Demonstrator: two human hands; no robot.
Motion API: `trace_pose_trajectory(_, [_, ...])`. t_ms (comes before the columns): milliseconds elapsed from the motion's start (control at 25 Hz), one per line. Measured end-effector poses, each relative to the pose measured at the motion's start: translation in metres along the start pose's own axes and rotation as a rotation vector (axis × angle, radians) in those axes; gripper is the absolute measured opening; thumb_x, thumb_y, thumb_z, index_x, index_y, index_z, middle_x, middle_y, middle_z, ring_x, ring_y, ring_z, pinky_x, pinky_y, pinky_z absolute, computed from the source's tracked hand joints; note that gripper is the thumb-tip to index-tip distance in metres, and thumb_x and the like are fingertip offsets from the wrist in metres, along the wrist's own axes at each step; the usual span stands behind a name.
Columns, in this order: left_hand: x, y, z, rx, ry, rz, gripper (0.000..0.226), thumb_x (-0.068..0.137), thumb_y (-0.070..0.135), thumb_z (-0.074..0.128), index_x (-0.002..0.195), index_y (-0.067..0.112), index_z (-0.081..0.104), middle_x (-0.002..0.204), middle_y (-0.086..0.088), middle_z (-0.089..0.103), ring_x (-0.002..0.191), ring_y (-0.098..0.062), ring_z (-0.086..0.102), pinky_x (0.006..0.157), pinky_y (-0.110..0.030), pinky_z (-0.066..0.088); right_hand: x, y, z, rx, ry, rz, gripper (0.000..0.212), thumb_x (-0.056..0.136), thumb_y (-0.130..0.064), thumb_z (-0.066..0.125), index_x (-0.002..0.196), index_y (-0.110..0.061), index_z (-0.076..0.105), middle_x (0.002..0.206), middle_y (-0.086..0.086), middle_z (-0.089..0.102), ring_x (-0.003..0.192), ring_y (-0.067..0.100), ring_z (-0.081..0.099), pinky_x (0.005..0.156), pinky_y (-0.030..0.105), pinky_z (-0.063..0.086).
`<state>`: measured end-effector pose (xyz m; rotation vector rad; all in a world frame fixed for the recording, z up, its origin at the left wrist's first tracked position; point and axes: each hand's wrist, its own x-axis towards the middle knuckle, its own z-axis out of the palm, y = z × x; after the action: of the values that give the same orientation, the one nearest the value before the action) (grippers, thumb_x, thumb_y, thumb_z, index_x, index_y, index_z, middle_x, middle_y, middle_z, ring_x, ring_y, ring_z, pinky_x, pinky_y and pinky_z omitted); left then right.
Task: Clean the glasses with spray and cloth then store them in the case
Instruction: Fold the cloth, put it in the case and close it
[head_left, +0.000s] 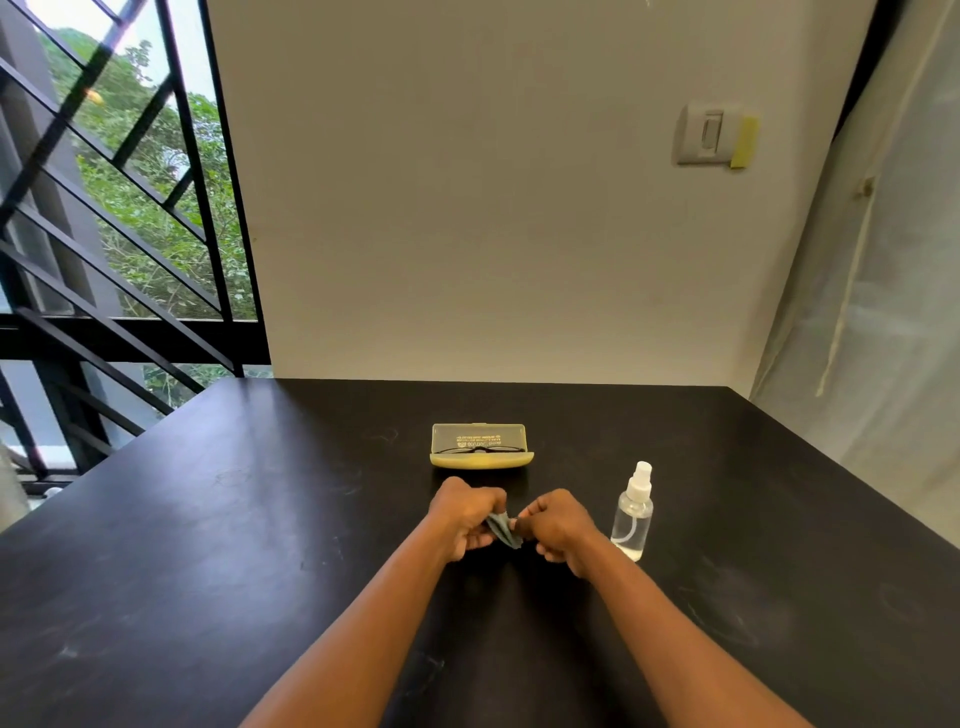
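- Left hand and right hand both pinch the small grey cloth between them.
- The translucent yellow glasses case lies just beyond them, long axis left-right.

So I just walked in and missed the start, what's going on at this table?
A person holds a small grey cloth between the left hand and right hand. The glasses lie inside the closed yellow case just beyond, and the spray bottle stands untouched on the black table.
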<state>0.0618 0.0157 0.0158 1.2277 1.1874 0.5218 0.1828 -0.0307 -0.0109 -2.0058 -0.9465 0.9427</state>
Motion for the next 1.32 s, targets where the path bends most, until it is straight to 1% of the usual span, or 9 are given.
trace_pose_trajectory(80, [-0.003,0.004,-0.001,-0.066,-0.001,0.008,0.022,0.08,0.002,0.057,0.101,-0.003,0.06,0.092,-0.016,0.063,0.074,-0.021,0.062,0.061,-0.028,0.051,0.001,-0.001,0.001,0.161,-0.036,0.026,0.01,0.085,-0.019,0.065,0.079,-0.011,0.061,0.071,0.006,0.057,0.047,0.011,0.044,0.045,0.022,0.041])
trace_pose_trajectory(200, [-0.006,0.009,-0.003,-0.204,-0.025,0.005,0.011,0.08,-0.002,0.054,0.09,0.002,0.056,0.085,-0.015,0.06,0.076,-0.025,0.061,0.064,-0.031,0.051,-0.002,-0.007,0.001,0.34,-0.087,0.039,0.025,0.09,-0.033,0.058,0.09,-0.009,0.06,0.086,0.009,0.059,0.067,0.015,0.055,0.058,0.025,0.05])
trace_pose_trajectory(320, [-0.006,0.013,-0.007,-0.354,-0.057,0.009,0.016,0.08,-0.006,0.052,0.092,0.006,0.055,0.084,-0.017,0.06,0.075,-0.028,0.061,0.063,-0.033,0.052,0.0,-0.012,0.003,0.461,-0.164,0.062,0.04,0.085,-0.044,0.061,0.104,-0.009,0.06,0.099,0.013,0.059,0.084,0.02,0.057,0.065,0.028,0.053])
trace_pose_trajectory(480, [0.001,0.013,-0.018,-0.469,-0.088,-0.009,0.014,0.081,-0.007,0.054,0.091,0.002,0.055,0.086,-0.02,0.06,0.074,-0.029,0.063,0.066,-0.033,0.053,0.006,-0.022,0.003,0.746,-0.277,0.093,0.019,0.084,-0.016,0.067,0.097,-0.004,0.064,0.087,0.012,0.064,0.074,0.019,0.062,0.055,0.023,0.054])
trace_pose_trajectory(600, [0.009,0.012,-0.021,-0.439,-0.057,-0.01,0.011,0.083,-0.007,0.052,0.09,0.001,0.054,0.082,-0.019,0.06,0.069,-0.027,0.063,0.057,-0.03,0.056,0.012,-0.03,0.005,0.718,-0.258,0.083,0.004,0.085,-0.003,0.063,0.088,-0.005,0.062,0.08,0.011,0.063,0.069,0.016,0.06,0.049,0.02,0.052])
trace_pose_trajectory(840, [0.023,0.019,-0.026,-0.297,0.034,-0.038,0.015,0.082,-0.004,0.056,0.096,0.001,0.053,0.077,-0.016,0.061,0.065,-0.022,0.061,0.054,-0.027,0.051,0.026,-0.041,0.001,0.647,-0.203,0.141,0.016,0.082,0.005,0.063,0.094,-0.005,0.061,0.081,0.011,0.063,0.069,0.019,0.061,0.042,0.021,0.051])
trace_pose_trajectory(960, [0.032,0.028,-0.029,-0.269,0.071,-0.019,0.018,0.084,-0.005,0.056,0.101,-0.001,0.052,0.076,-0.015,0.06,0.061,-0.018,0.06,0.046,-0.022,0.052,0.036,-0.053,-0.006,0.638,-0.156,0.123,0.017,0.082,0.008,0.061,0.094,-0.004,0.058,0.082,0.013,0.061,0.069,0.02,0.061,0.043,0.023,0.052])
trace_pose_trajectory(1080, [0.042,0.044,-0.032,-0.249,0.073,0.026,0.012,0.086,-0.006,0.054,0.093,0.004,0.05,0.084,-0.017,0.061,0.066,-0.02,0.061,0.048,-0.021,0.053,0.048,-0.07,-0.012,0.612,-0.093,0.059,0.018,0.083,0.01,0.059,0.079,-0.007,0.056,0.079,0.011,0.06,0.068,0.019,0.06,0.043,0.022,0.051])
trace_pose_trajectory(1320, [0.08,0.066,-0.033,-0.126,0.2,0.14,0.016,0.083,-0.004,0.059,0.08,0.012,0.06,0.099,-0.015,0.062,0.08,-0.02,0.06,0.055,-0.025,0.052,0.082,-0.095,-0.018,0.545,0.004,-0.013,0.022,0.081,0.014,0.056,0.07,-0.005,0.061,0.083,0.012,0.061,0.071,0.018,0.059,0.052,0.024,0.049])
